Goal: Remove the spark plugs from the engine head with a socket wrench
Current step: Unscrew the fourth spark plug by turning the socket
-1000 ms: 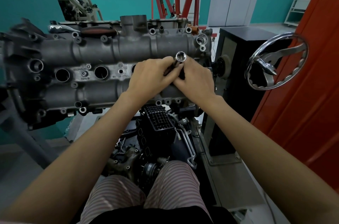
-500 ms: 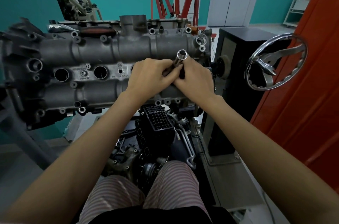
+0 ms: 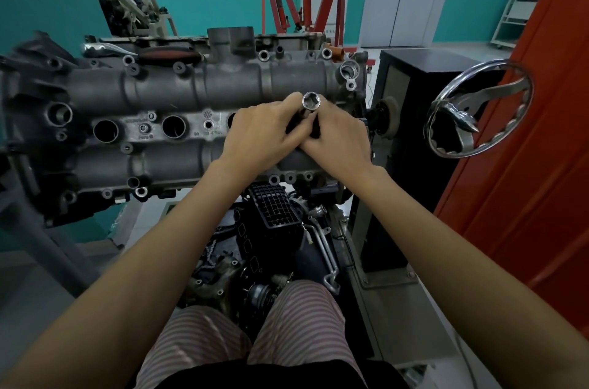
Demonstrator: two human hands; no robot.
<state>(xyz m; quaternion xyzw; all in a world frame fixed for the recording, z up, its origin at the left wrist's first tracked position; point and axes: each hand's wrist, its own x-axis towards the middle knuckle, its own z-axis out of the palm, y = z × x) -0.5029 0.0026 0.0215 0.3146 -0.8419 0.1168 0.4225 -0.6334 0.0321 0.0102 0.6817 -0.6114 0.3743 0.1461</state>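
Chrome socket (image 3: 311, 101) open end up, tilted toward camera, over right part of engine head (image 3: 178, 92). Left hand (image 3: 263, 137) and right hand (image 3: 338, 140) both wrapped round dark tool body below socket, fingers curled, hands touching. Two open plug wells (image 3: 173, 126) left of hands. Wrench (image 3: 159, 54) with red-brown grip lying on far edge of head. Chrome handwheel (image 3: 478, 108) at right.

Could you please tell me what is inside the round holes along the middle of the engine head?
The two uncovered holes look dark and empty; their bottoms cannot be seen. Both hands cover the rest.
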